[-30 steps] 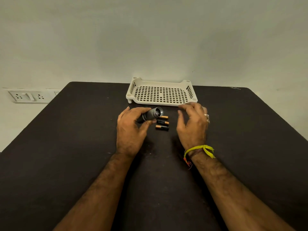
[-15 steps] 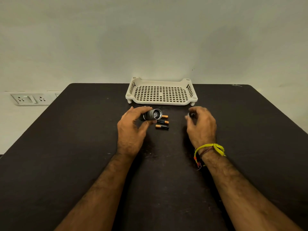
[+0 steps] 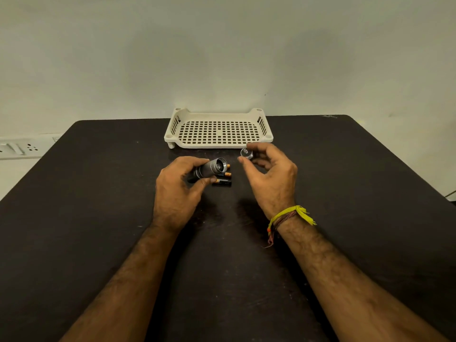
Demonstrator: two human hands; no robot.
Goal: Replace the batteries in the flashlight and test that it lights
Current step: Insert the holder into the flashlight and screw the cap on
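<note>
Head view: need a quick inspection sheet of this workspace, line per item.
Surface: dark matte table, scuffed, with pale specks.
Job's things: grey metal flashlight body in the left hand, open end facing right; small round silver cap pinched in the right hand; three black-and-copper batteries lying on the table just right of the flashlight.
Clutter: cream perforated plastic tray at the far edge, nothing seen in it.
Grip: left hand curled round the flashlight body; right fingertips pinching the cap, lifted off the table.
Cables: nothing seen.
Surroundings: plain pale wall; white socket strip at left.
</note>
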